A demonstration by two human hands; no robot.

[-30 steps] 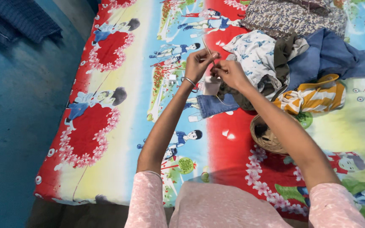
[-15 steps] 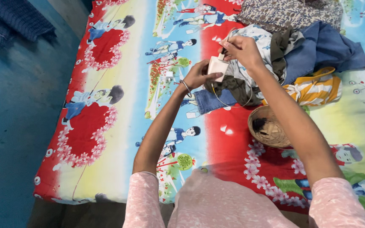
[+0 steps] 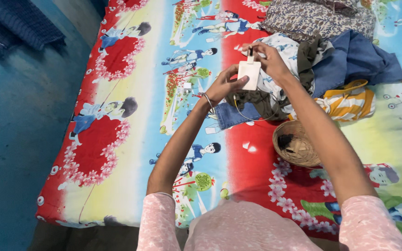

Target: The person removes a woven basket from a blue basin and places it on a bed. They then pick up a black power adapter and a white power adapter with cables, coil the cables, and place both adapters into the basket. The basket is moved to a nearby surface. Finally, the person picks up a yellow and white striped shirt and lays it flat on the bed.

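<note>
Both hands are raised over a bed with a colourful cartoon-print sheet (image 3: 131, 93). My left hand (image 3: 223, 86) holds a small white rectangular block (image 3: 249, 74) from below, thumb on its face. My right hand (image 3: 268, 58) pinches the plug end at the block's top. A thin pale cable (image 3: 247, 116) hangs from the block in a loop toward the clothes. A metal bangle sits on my left wrist.
A heap of clothes (image 3: 331, 60) lies at the far right: patterned cloth, blue denim, an olive piece, a yellow-striped piece (image 3: 350, 104). A small woven basket (image 3: 298, 144) with dark items stands near my right forearm. Blue floor (image 3: 10, 139) runs along the bed's left side.
One second ago both hands pinched a thin cable or stick together. Since then the white block has come up into my left hand and my right hand has moved to its top end.
</note>
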